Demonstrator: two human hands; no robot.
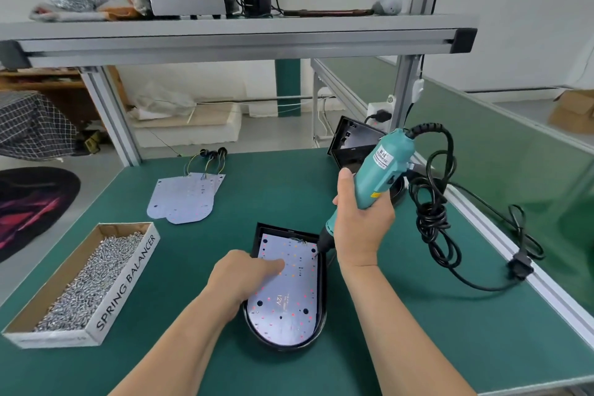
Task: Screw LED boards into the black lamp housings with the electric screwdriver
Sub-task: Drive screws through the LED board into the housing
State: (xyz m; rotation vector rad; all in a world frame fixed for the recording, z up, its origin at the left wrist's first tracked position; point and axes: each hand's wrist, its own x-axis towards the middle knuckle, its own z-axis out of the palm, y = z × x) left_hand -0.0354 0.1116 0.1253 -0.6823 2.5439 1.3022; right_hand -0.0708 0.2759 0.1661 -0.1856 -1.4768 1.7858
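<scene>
Wrapped round the teal screwdriver (382,170), the right hand (363,228) holds it tilted, with the bit down at the upper right edge of the board (289,299). That board lies inside the black housing (279,346) at lower centre, and the left hand (238,280) presses it flat with a straight forefinger (273,265).

At that tilt the bit could skip and scar the board, or drive a screw crooked. If the forefinger eases, the board may shift in its seat. The looped cord (430,202) at right could also tug the tool.

Counted: one screwdriver, two housings — a second housing (350,138) stands behind the tool — one box of screws (128,280), and overlapped spare boards (186,196) at upper left, probably three.
</scene>
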